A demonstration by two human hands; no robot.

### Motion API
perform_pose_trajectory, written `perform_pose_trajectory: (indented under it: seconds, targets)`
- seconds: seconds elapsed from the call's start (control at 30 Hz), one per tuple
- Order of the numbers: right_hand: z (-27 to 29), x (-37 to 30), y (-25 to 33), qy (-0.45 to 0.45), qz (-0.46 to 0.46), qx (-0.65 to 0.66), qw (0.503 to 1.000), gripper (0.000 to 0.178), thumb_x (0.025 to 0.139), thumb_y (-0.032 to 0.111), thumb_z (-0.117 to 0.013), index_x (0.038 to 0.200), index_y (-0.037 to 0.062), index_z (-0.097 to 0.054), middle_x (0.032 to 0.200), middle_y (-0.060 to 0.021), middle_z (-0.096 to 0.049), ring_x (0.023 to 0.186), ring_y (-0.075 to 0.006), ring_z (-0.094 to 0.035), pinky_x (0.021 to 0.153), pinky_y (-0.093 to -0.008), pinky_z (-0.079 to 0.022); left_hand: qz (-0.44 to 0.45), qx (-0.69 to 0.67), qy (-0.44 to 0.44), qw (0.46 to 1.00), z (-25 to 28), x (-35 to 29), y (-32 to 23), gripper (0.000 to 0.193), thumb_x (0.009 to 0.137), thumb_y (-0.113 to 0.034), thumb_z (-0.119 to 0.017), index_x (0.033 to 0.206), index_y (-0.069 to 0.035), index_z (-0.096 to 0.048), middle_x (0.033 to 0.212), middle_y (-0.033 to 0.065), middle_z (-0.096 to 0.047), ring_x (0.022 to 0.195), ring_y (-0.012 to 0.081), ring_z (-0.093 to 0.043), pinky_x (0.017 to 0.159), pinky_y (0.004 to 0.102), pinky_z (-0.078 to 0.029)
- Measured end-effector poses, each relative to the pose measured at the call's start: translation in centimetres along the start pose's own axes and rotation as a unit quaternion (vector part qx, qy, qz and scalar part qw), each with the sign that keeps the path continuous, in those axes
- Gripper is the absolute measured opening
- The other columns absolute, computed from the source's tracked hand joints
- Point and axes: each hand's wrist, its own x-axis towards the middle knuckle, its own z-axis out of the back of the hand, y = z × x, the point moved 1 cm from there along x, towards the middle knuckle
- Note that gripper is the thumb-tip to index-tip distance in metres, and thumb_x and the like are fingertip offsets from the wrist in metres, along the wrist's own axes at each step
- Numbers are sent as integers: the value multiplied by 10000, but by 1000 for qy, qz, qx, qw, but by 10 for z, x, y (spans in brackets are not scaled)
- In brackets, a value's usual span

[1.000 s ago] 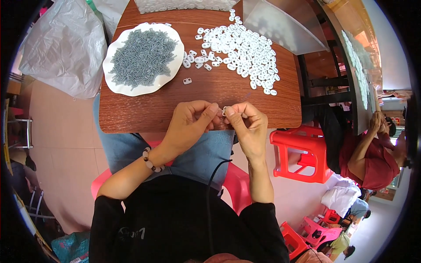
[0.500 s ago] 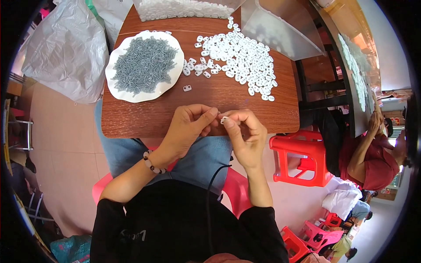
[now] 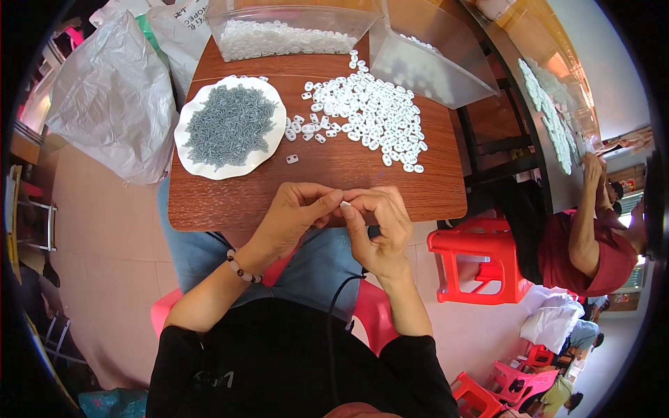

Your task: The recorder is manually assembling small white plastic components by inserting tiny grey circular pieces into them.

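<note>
My left hand (image 3: pixel 301 214) and my right hand (image 3: pixel 383 233) meet at the fingertips above the table's near edge. Between my right thumb and forefinger is a small white oval piece (image 3: pixel 345 205), mostly covered by the fingers. My left thumb and forefinger pinch together against it; whatever they hold is too small to make out. Ahead of my hands, a single white two-holed piece (image 3: pixel 292 159) lies on the wood. A scalloped white plate (image 3: pixel 183 139) to the left bears a heap of short thin grey rods (image 3: pixel 231 127). Many more white two-holed pieces (image 3: pixel 380 115) are spread to the right.
Two clear plastic bins, one at the back (image 3: pixel 293 38) and one at back right (image 3: pixel 435 70), hold white pieces. Large white bags (image 3: pixel 115 97) stand left of the wooden table (image 3: pixel 230 205). At right are a red stool (image 3: pixel 477 261) and a person (image 3: pixel 592 244) working at another table.
My fingertips have closed in on the white piece, covering more of it. The view has tilted, so the table sits lower and more of the back bins shows.
</note>
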Motion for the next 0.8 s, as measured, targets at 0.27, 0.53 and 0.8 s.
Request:
perform_pose_trajectory:
  seconds: [0.27, 0.53, 0.8]
  targets:
    - [6, -4, -6, 34, -73, 81, 993, 48, 824, -25, -658, 833, -10, -613, 876, -108, -692, 759, -174, -601, 667, -273, -482, 40, -6, -1, 999, 4, 1, -3, 208, 903, -168, -677, 1016, 4, -707, 832, 30, -692, 660, 41, -538, 605, 174, -461]
    - [0, -17, -20, -15, -187, 233, 954, 53, 866, 13, -650, 839, 6, -605, 915, -93, -698, 701, -62, -523, 623, -224, -434, 23, -65, -39, 997, -5, 3, 1, 208, 876, -169, -715, 1005, -6, -704, 868, 43, -695, 693, 60, -591, 651, 199, -503]
    - [1, -13, -14, -26, -244, 238, 940, 63, 929, 51, -579, 892, 3, -597, 1096, -156, -663, 860, -90, -558, 796, -233, -446, 5, -111, -82, 990, -15, 2, 9, 158, 910, -175, -672, 994, -41, -667, 877, 22, -671, 715, 68, -586, 658, 201, -486]
